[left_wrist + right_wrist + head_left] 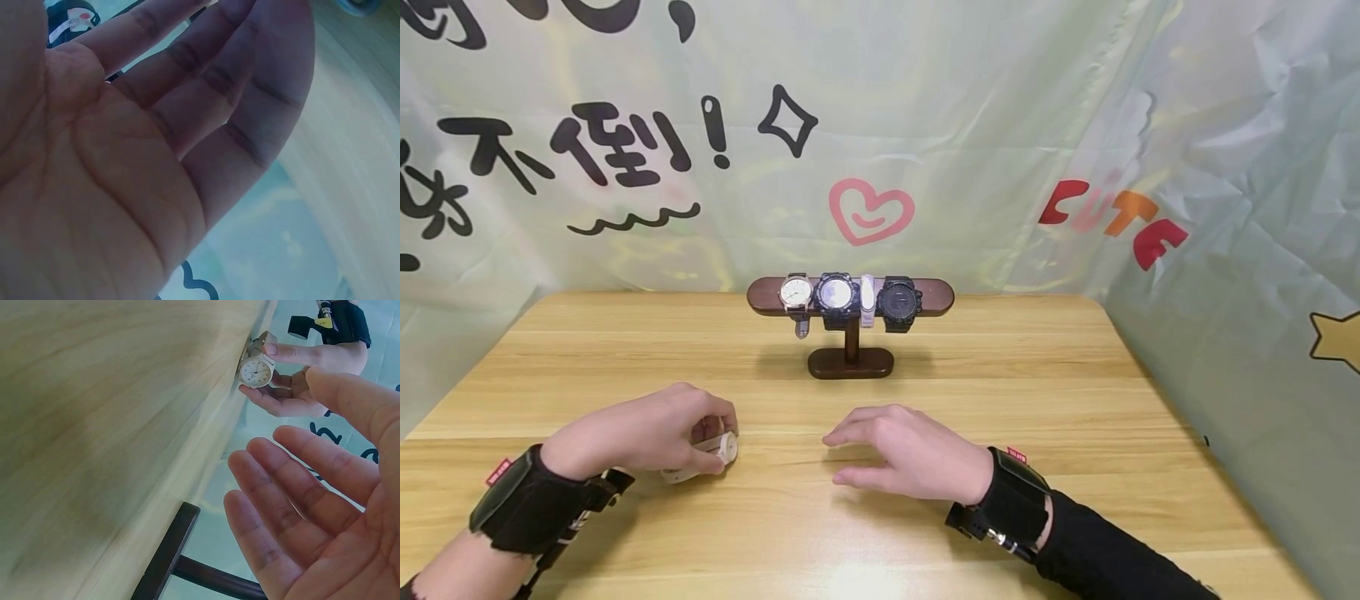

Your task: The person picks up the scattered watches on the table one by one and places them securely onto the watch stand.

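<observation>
A white wristwatch [727, 448] with a round dial is at the left of the table, gripped between the thumb and fingers of my left hand [658, 429]. Its pale strap trails beneath the palm. In the right wrist view the watch face [256, 372] shows upright in that grip. The left wrist view holds mainly the palm and fingers [150, 162], and the watch cannot be made out there. My right hand [917, 454] hovers over the middle of the table, fingers apart and loosely bent, holding nothing; its palm [350, 550] faces the camera in the right wrist view.
Behind the hands stands a dark wooden watch stand [852, 364]. Its bar carries a dress watch [796, 292], two black sports watches [898, 302] and a slim pale band [867, 298]. A printed cloth backdrop [985, 125] borders the wooden table [1022, 358].
</observation>
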Demonstrator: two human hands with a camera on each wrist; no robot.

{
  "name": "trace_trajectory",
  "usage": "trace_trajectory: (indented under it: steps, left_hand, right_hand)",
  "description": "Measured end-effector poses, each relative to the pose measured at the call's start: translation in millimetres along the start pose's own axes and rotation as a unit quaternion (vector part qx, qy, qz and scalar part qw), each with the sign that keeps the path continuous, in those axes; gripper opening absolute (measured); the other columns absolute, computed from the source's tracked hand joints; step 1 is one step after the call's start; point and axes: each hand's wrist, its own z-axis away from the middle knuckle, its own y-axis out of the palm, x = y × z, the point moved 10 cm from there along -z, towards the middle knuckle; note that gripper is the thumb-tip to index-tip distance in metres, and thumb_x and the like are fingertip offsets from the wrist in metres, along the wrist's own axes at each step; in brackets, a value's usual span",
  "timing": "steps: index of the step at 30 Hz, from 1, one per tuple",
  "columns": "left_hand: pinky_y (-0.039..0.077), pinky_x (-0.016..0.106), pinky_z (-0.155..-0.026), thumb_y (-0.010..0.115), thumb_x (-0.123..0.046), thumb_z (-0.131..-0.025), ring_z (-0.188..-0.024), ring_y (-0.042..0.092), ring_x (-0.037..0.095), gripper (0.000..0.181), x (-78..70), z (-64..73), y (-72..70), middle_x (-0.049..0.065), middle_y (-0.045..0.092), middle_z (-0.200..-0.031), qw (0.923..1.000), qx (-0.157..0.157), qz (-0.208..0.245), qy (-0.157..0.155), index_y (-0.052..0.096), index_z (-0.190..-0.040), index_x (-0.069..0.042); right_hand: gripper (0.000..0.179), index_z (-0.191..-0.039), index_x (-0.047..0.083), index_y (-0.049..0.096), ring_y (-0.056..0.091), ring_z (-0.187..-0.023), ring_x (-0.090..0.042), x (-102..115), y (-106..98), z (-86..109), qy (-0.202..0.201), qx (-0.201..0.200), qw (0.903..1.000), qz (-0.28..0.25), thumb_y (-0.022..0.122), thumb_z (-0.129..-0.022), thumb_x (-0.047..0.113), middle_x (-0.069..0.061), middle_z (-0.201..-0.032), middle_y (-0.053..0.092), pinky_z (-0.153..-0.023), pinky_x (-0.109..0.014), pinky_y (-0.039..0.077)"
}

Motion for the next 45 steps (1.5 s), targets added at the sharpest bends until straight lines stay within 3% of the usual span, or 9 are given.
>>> trace_trajectory:
  steps: [20,28,33,45]
  left_hand:
    - [0.051,0.020,-0.063,0.088,-0.027,-0.088,-0.075,0.056,0.002,0.023,-10.8,-2.8,-8.6,-0.015,0.063,-0.084,0.9985,-0.032,0.009,0.043,0.072,-0.104,-0.022]
    - [0.056,0.023,-0.069,0.087,-0.026,-0.089,-0.082,0.060,0.001,0.027,-18.8,-2.7,-20.1,-0.015,0.068,-0.091,0.9939,-0.081,-0.016,0.073,0.074,-0.111,-0.019]
    - [0.054,0.021,-0.066,0.088,-0.025,-0.091,-0.087,0.063,0.003,0.030,-22.9,-2.1,-26.6,-0.015,0.070,-0.097,0.9902,-0.111,-0.024,0.081,0.074,-0.116,-0.017]
    - [0.061,0.022,-0.071,0.091,-0.019,-0.086,-0.092,0.069,0.002,0.040,-36.1,1.0,-40.6,-0.015,0.074,-0.102,0.9724,-0.197,-0.040,0.119,0.075,-0.123,-0.014]
  right_hand:
    - [0.039,-0.133,0.010,0.076,0.072,-0.123,-0.011,-2,-4,-0.3,0.005,-0.006,1.0000,-0.005,0.074,-0.103,0.035,-0.001,-0.132,0.077,-0.109,-0.026,0.058]
    - [0.037,-0.132,0.011,0.076,0.072,-0.123,-0.010,-3,-6,0.3,0.012,-0.014,0.9998,-0.012,0.074,-0.103,0.034,-0.001,-0.131,0.077,-0.108,-0.027,0.058]
    - [0.037,-0.132,0.011,0.076,0.072,-0.122,-0.010,-3,-9,1.0,0.014,-0.023,0.9996,-0.014,0.074,-0.104,0.035,0.000,-0.130,0.077,-0.108,-0.028,0.059]
    - [0.036,-0.133,0.010,0.076,0.074,-0.119,-0.014,-4,-15,1.5,0.016,-0.047,0.9986,-0.018,0.072,-0.105,0.033,-0.002,-0.130,0.078,-0.104,-0.029,0.061]
